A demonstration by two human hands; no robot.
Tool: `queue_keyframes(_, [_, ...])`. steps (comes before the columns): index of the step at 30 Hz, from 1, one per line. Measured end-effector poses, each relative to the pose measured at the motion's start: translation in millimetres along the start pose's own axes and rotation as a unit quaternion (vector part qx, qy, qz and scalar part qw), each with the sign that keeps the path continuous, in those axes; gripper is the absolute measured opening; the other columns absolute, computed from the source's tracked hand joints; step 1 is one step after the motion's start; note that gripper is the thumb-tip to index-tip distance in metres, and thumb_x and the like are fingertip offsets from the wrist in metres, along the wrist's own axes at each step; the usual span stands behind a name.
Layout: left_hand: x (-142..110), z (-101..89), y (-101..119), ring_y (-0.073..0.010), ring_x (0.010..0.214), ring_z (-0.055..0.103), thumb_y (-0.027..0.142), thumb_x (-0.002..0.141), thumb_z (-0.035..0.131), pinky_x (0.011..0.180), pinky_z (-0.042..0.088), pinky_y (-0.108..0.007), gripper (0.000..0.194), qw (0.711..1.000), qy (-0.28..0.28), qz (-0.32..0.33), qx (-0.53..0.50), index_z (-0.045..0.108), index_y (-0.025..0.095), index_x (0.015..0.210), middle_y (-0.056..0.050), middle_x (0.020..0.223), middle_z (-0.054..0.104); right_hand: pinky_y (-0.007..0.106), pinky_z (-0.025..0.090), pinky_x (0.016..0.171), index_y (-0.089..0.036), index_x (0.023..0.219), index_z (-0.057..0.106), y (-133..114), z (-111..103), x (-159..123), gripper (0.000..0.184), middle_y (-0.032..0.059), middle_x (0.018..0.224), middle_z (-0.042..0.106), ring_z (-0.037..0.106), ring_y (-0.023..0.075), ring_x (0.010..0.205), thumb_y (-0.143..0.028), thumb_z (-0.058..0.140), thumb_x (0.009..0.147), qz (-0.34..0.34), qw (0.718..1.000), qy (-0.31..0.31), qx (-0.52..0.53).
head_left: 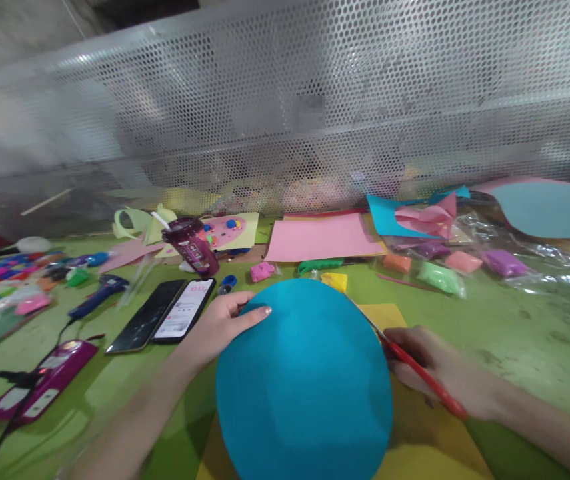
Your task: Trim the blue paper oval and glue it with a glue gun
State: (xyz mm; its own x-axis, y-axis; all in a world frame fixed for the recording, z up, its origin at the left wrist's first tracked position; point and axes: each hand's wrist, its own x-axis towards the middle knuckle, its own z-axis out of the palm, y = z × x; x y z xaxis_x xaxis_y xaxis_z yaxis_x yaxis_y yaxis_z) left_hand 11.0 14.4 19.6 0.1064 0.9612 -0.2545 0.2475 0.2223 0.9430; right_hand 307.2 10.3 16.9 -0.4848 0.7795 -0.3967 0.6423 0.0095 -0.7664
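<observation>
My left hand (227,319) pinches the upper left edge of a large round sheet of blue paper (305,380), its thumb lying on top and the other fingers mostly behind. In my right hand (427,370) is a pair of red-handled scissors (427,380). Their blades lie along the right edge of the blue paper; how far they are parted cannot be made out. A yellow sheet (429,440) lies on the green table beneath the blue circle.
Behind stands a perforated metal panel (285,107). Left are two phones (185,310), a purple cup with a straw (195,250), a glue gun (97,297) and a power strip (45,383) with a cable. Pink paper (322,238) and several clay packets (442,278) lie farther back.
</observation>
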Motion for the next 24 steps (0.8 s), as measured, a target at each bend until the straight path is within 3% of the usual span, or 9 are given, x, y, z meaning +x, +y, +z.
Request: queue_keyframes(24, [-0.8,0.0,0.6,-0.021,0.073,0.065,0.04,0.07,0.066,0.062,0.053,-0.029,0.039,1.0,-0.001,0.0,-0.028,0.062,0.019,0.102,-0.005,0.091,0.07,0.018,0.024,0.039,-0.018,0.063,0.036,7.4,1.1,1.7,0.013,-0.0057,0.053,0.035,0.034,0.0054,0.044,-0.023,0.043,0.072,-0.021,1.0,-0.007,0.002])
